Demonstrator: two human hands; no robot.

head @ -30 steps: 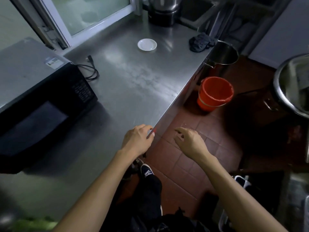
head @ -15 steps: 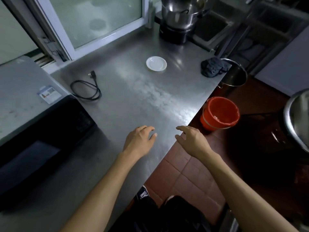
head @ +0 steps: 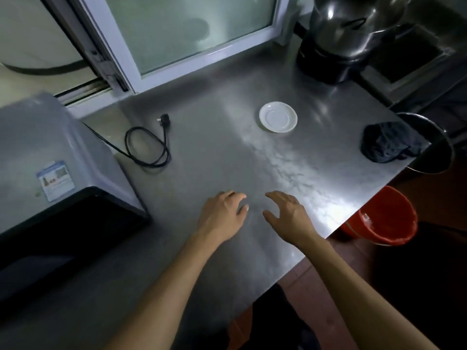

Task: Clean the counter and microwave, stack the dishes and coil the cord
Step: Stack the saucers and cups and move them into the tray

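Both hands hover palm-down over the middle of the steel counter [head: 207,152], side by side and a little apart. The left hand [head: 222,214] has its fingers loosely curled, holding nothing; the right hand [head: 286,214] has fingers spread and slightly bent, thumb out toward the left hand, also holding nothing. Both forearms reach in bare from the lower edge

Bare brushed metal lies ahead of the fingertips up to the window frame [head: 161,72]. The counter's right edge runs diagonally just beside the right wrist, with red floor tiles below and a red plastic bucket [head: 381,218] on the floor

The grey microwave [head: 50,152] with its black door sits at the left edge; its black cord [head: 149,145] lies in a loose loop beside it, plug end toward the window. A round white saucer [head: 278,117] sits further back, alone. A crumpled dark cloth [head: 386,142] rests at the far right corner, over a metal pot rim. A shiny steel pot [head: 351,26] stands at the back right
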